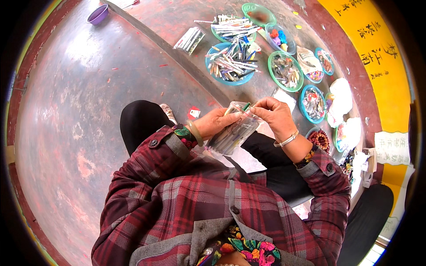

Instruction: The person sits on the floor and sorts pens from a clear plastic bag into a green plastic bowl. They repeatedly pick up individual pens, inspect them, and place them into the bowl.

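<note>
Above my lap I hold a clear plastic bag point(233, 138) with several long, thin, pen-like items inside. My left hand point(212, 124) is closed on its left upper edge, the thumb lying across the plastic. At the mouth of the bag, the fingers of my right hand point(276, 116) pinch the plastic near its right corner. A short green piece point(246, 106) shows at the opening between both hands; its kind is not clear. The bag hangs tilted, its lower end over my lap.
Ahead on the floor stand a blue basin of pens point(230, 79), a green basin point(284, 84) of small goods and a blue basin point(312, 119) of packets. A packed bag of pens point(189, 41) lies beyond. A purple basin point(98, 15) sits far left. Someone's dark-clothed leg point(370, 217) is at right.
</note>
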`<control>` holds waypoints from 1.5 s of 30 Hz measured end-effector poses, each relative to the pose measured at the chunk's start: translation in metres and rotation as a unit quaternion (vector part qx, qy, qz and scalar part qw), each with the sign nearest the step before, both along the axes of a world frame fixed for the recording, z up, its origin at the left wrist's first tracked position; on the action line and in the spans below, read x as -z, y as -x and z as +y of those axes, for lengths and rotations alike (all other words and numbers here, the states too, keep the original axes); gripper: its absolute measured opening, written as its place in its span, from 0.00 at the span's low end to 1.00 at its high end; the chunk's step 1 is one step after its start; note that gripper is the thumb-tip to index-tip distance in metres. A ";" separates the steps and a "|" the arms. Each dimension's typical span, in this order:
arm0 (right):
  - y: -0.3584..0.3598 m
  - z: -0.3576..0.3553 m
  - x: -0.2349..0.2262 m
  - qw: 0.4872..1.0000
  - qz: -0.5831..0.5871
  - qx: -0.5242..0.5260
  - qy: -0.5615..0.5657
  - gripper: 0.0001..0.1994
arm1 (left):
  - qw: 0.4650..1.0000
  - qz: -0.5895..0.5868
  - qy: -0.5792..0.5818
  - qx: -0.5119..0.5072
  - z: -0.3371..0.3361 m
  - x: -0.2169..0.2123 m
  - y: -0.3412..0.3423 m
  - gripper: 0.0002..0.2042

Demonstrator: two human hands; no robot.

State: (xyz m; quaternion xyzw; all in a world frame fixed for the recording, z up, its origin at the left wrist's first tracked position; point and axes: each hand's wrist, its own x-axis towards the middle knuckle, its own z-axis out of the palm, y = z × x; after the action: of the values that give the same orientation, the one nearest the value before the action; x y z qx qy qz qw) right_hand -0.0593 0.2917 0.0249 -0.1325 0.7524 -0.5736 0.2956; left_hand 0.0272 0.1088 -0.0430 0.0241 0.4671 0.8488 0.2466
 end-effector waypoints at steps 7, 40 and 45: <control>-0.012 -0.005 0.001 0.976 0.215 -0.002 -0.043 0.06 | 0.999 -0.016 -0.024 -0.019 -0.001 0.002 0.000 0.21; -0.008 -0.026 -0.007 0.859 0.478 -0.160 -0.088 0.08 | 0.993 -0.021 0.056 -0.101 -0.012 -0.010 -0.003 0.16; 0.032 -0.025 0.011 0.931 0.358 -0.064 -0.044 0.08 | 0.985 -0.037 0.074 -0.155 -0.022 -0.015 0.004 0.17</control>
State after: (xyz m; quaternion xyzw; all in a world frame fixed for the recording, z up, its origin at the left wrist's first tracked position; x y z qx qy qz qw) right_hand -0.0911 0.2666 0.0136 -0.3634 0.8227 -0.4344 0.0482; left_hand 0.0233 0.0869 -0.0283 -0.0981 0.5171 0.8402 0.1305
